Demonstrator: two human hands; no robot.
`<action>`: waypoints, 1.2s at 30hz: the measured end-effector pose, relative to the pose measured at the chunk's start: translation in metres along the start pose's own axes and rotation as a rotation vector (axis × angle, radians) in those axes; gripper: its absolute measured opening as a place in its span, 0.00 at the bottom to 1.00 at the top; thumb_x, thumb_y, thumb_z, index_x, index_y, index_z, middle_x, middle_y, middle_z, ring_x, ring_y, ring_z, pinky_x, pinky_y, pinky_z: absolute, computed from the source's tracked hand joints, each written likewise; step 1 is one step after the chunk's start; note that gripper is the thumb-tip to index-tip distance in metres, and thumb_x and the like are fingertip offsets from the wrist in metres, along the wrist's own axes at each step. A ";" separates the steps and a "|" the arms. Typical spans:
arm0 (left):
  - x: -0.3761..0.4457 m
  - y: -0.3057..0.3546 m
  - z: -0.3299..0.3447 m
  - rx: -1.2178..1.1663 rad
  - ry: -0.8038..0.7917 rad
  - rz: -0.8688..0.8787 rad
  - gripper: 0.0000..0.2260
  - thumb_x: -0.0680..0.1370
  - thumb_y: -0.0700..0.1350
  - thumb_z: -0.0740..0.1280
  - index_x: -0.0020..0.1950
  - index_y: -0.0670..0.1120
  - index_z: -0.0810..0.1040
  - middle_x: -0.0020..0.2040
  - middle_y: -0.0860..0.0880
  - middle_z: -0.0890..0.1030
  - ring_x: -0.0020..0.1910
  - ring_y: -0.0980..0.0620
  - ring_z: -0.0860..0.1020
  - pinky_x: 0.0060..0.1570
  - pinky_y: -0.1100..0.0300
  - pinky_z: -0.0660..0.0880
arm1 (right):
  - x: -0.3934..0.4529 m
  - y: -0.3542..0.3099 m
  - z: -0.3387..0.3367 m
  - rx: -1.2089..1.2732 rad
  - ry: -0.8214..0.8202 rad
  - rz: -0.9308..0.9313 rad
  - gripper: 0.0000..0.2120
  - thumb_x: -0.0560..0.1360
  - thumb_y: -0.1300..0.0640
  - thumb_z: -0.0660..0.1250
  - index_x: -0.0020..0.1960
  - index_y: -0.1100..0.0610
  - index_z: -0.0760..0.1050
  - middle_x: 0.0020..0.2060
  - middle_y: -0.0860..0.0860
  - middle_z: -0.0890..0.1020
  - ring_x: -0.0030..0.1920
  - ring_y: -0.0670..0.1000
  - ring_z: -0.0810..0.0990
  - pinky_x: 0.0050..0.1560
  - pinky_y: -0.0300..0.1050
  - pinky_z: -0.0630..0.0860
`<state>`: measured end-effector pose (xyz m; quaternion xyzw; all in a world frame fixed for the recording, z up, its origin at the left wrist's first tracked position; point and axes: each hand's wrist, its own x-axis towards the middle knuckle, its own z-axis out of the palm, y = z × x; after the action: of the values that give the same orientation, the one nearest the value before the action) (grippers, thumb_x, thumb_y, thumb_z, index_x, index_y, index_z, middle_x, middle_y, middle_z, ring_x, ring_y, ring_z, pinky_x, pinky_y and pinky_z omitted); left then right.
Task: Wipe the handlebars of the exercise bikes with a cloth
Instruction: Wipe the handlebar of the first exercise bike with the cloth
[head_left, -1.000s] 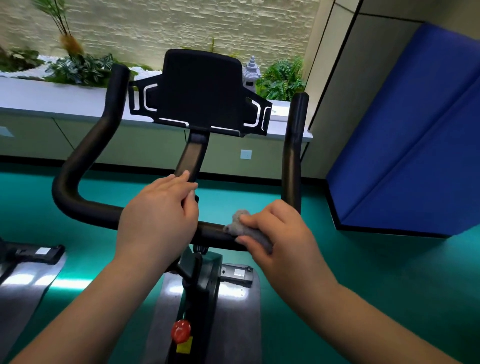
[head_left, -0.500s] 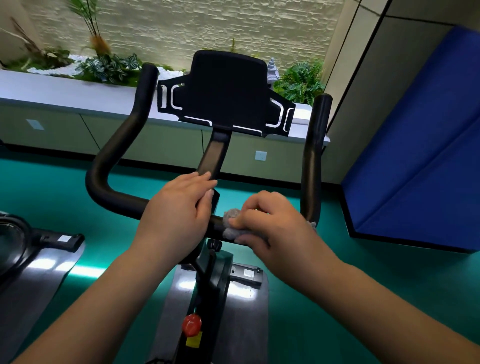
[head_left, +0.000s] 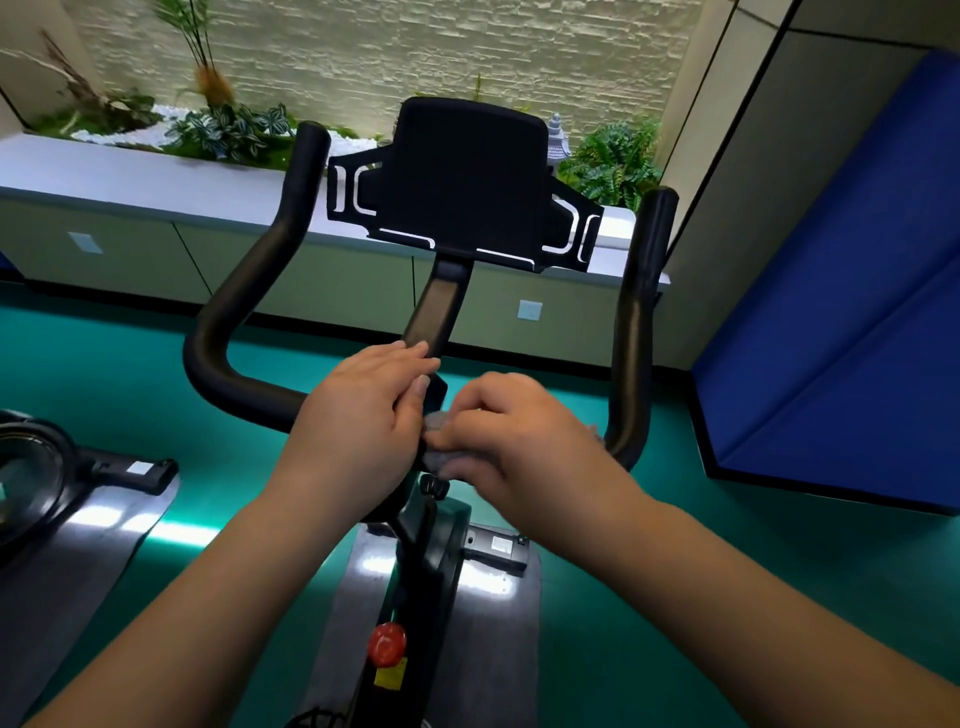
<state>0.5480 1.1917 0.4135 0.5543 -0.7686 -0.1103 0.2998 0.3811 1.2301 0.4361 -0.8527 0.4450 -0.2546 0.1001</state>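
A grey cloth (head_left: 441, 460) lies bunched on the cross section of the black handlebars (head_left: 244, 387), pinned under the curled fingers of the right hand (head_left: 524, 441), which grasps it against the bar; only its left end shows, just beside the left hand (head_left: 363, 415). The left hand rests clenched over the bar's middle, by the stem. The cross section runs left to right, and its two ends turn up and away toward the black tablet holder (head_left: 467, 182). Below, a red knob (head_left: 387, 644) sits on the bike frame (head_left: 431, 561) above the green floor (head_left: 675, 597). A blue mat (head_left: 841, 322) leans at the right.
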 end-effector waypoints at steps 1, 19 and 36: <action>0.000 0.000 0.000 -0.001 -0.002 0.000 0.12 0.78 0.39 0.64 0.59 0.45 0.80 0.62 0.50 0.79 0.65 0.51 0.73 0.66 0.63 0.60 | 0.002 -0.002 0.000 0.010 -0.026 -0.010 0.07 0.72 0.59 0.73 0.49 0.58 0.83 0.46 0.54 0.79 0.49 0.56 0.75 0.50 0.49 0.71; -0.002 0.001 0.004 0.019 0.052 0.001 0.16 0.76 0.45 0.58 0.58 0.47 0.81 0.60 0.52 0.80 0.63 0.53 0.74 0.65 0.63 0.63 | 0.025 0.043 -0.021 0.052 -0.468 0.421 0.06 0.74 0.45 0.67 0.42 0.43 0.73 0.46 0.44 0.79 0.47 0.46 0.77 0.46 0.42 0.71; -0.003 0.000 0.003 -0.003 0.074 0.011 0.14 0.75 0.42 0.60 0.56 0.45 0.82 0.57 0.51 0.82 0.61 0.52 0.76 0.64 0.65 0.63 | 0.023 0.052 -0.032 0.190 -0.501 0.464 0.06 0.70 0.47 0.72 0.38 0.42 0.75 0.40 0.42 0.83 0.44 0.45 0.81 0.48 0.41 0.76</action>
<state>0.5467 1.1937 0.4097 0.5532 -0.7598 -0.0893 0.3296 0.3381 1.1827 0.4506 -0.7519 0.5627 -0.0481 0.3401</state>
